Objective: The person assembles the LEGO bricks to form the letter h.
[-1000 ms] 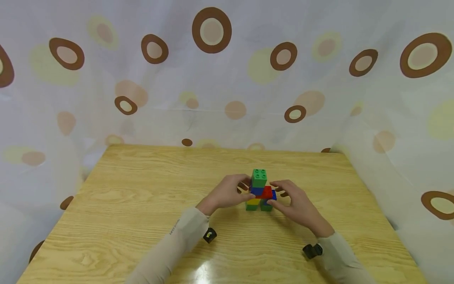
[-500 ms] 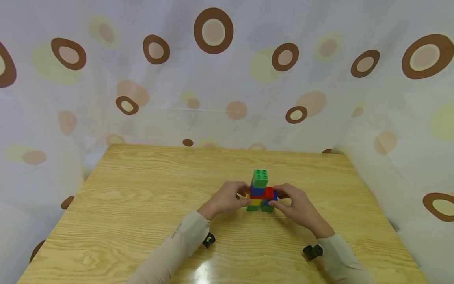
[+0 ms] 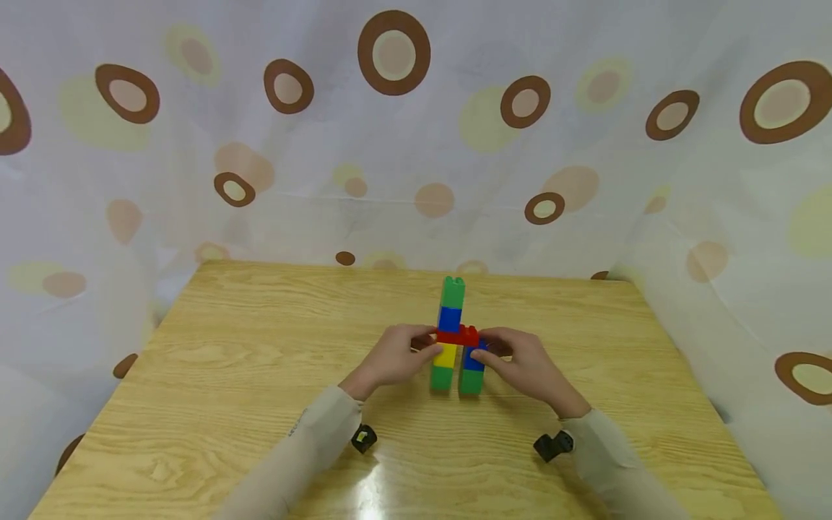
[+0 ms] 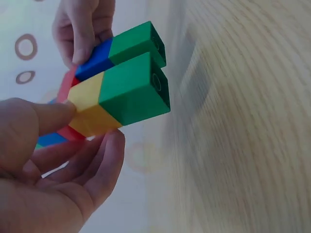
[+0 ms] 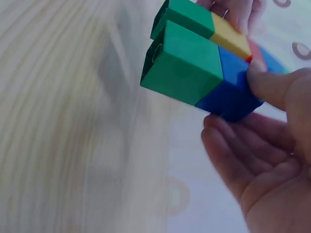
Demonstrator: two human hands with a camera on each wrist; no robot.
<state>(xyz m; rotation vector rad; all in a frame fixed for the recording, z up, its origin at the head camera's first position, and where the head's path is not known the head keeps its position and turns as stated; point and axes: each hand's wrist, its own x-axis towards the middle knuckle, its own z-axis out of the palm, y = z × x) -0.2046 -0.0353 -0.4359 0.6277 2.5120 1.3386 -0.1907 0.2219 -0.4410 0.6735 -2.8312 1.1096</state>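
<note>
Both hands hold one structure of toy building bricks, lifted off the table and leaning back in the head view. Its left leg is a yellow brick point(image 3: 445, 354) over a green brick point(image 4: 133, 90); its right leg is a blue brick point(image 5: 233, 87) over a green brick point(image 5: 187, 63). A red brick point(image 3: 466, 335) bridges both legs. On its left end stand a blue brick point(image 3: 450, 318) and a green brick point(image 3: 453, 292). My left hand point(image 3: 398, 354) pinches the yellow leg near the red brick. My right hand point(image 3: 529, 365) pinches the blue brick of the other leg. Hollow undersides face the wrist cameras.
A wooden table point(image 3: 273, 325) lies below the bricks. Behind and beside it hangs a pale curtain point(image 3: 468, 173) patterned with brown rings. Black wrist devices, a left one point(image 3: 364, 438) and a right one point(image 3: 554, 445), sit by the sleeves.
The hands have closed on the structure's two sides, then raised it and shifted it left. It now tips backward, showing more of its front; earlier its studded top showed.
</note>
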